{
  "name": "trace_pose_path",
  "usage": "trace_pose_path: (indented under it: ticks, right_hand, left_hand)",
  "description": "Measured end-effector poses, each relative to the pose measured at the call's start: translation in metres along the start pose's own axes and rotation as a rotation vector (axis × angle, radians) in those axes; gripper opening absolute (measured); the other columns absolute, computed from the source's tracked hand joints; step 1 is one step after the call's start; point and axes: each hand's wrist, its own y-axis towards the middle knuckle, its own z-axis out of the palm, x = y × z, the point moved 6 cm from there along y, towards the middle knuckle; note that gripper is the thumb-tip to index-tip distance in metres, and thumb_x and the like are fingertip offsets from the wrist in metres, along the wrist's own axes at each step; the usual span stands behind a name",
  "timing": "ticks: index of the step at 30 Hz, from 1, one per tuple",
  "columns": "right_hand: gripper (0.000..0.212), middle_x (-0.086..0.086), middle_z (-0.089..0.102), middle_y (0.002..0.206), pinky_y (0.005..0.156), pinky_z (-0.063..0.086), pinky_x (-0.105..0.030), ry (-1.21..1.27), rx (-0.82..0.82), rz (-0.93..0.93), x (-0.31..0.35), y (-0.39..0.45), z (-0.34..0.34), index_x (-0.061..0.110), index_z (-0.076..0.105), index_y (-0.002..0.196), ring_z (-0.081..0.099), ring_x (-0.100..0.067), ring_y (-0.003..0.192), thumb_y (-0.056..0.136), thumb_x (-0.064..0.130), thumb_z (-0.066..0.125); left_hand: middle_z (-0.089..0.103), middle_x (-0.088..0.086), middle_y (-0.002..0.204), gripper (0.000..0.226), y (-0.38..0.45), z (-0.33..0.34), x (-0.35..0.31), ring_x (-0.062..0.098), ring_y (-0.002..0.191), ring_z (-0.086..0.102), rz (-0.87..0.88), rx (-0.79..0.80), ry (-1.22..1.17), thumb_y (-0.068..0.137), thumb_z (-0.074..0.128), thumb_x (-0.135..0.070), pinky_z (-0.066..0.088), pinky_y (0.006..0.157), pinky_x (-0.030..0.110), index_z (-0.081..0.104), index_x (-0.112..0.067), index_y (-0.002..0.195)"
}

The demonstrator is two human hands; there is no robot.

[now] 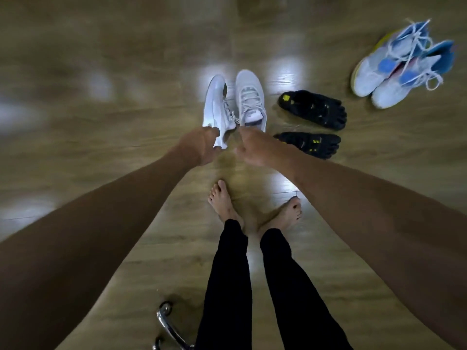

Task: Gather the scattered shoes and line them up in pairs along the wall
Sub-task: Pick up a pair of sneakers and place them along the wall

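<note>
My left hand (199,147) grips the heel of a white sneaker (214,107) that is tipped on its side. Beside it, my right hand (255,147) holds the heel of the matching white sneaker (250,97), which sits upright with its toe pointing away. To the right, two black toe shoes (313,109) (308,144) lie one behind the other on the wooden floor (101,97). A pair of white and blue high-top sneakers (401,69) stands together at the far right, laces loose.
My bare feet (227,205) stand just behind the hands, legs in black trousers. A chrome chair leg (166,322) pokes in at the bottom. Bright light patches glare off the floor. No wall shows in this view.
</note>
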Motion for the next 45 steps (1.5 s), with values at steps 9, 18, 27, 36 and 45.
trace_pose_path:
  ticks: [9,18,27,36,45]
  right_hand:
    - [0.036,-0.012,0.030,0.141,0.079,0.032,-0.030,-0.207,0.090,0.027,-0.076,0.090,0.078,0.005,0.045,0.120,0.039,-0.025,0.123,0.097,0.033,0.047]
    - [0.040,-0.007,0.035,0.133,0.092,0.044,-0.040,-0.290,0.002,0.012,-0.125,0.129,0.098,0.012,0.045,0.127,0.032,-0.024,0.128,0.092,0.028,0.057]
    - [0.040,-0.010,0.055,0.121,0.084,0.054,-0.041,-0.278,0.073,0.047,-0.129,0.135,0.070,0.018,0.066,0.117,0.058,-0.029,0.105,0.085,-0.003,0.057]
    - [0.045,-0.009,0.057,0.129,0.075,0.035,-0.020,0.065,-0.031,0.014,-0.065,0.070,-0.019,0.017,0.068,0.118,0.053,-0.027,0.115,0.087,-0.007,0.045]
    - [0.054,-0.017,0.055,0.119,0.074,0.047,-0.032,0.018,-0.260,0.066,0.014,-0.068,-0.159,0.010,0.034,0.139,0.058,-0.031,0.101,0.088,0.008,0.051]
  left_hand:
    - [0.046,0.012,0.139,0.048,0.078,0.129,0.038,0.027,0.122,0.052,0.068,0.104,0.073,0.096,0.046,-0.024,0.043,0.092,0.037,0.039,-0.007,0.140]
    - [0.024,0.011,0.157,0.049,0.049,0.304,0.003,0.028,0.143,0.023,-0.385,0.262,-0.170,0.106,0.014,-0.031,0.010,0.118,0.040,0.015,-0.015,0.152]
    - [0.023,0.011,0.157,0.047,0.070,0.269,0.012,0.027,0.143,0.024,-0.571,0.173,-0.309,0.106,0.010,-0.026,0.014,0.117,0.040,0.010,-0.022,0.153]
    - [0.056,0.011,0.126,0.047,0.076,-0.012,0.049,0.030,0.110,0.059,-0.430,0.077,0.081,0.086,0.063,-0.036,0.047,0.079,0.035,0.054,-0.009,0.122]
    - [0.068,0.010,0.106,0.041,-0.011,-0.194,-0.086,0.026,0.098,0.066,-0.151,0.016,0.106,0.083,0.065,-0.040,0.049,0.074,0.031,0.062,-0.007,0.107]
